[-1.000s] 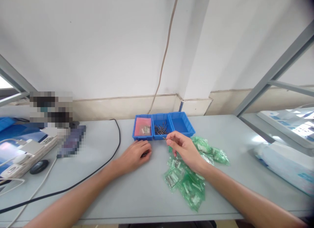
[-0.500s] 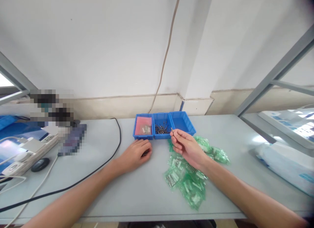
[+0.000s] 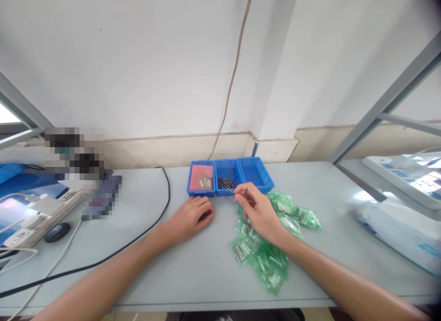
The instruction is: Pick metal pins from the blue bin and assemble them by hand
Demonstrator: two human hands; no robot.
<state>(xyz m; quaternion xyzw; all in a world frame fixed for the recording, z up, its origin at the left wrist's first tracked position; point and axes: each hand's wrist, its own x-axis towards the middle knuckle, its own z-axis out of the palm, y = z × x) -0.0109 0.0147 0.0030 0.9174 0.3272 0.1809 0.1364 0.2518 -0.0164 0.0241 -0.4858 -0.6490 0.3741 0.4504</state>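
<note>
Pinching a thin metal piece (image 3: 231, 191), the right hand (image 3: 255, 209) hovers (left hand (image 3: 191, 217) curled around dark parts (image 3: 204, 215)).

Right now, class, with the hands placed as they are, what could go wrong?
The slim metal piece juts from the right hand's fingertip pinch, so it might slip. Dark pieces show under the curled fingers of the left hand; they could scatter if it opens. Green bags lie close around the right hand, which might snag them.

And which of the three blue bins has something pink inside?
The leftmost bin; neither the middle bin, holding slender pieces, nor the right bin shows any pink.
</note>
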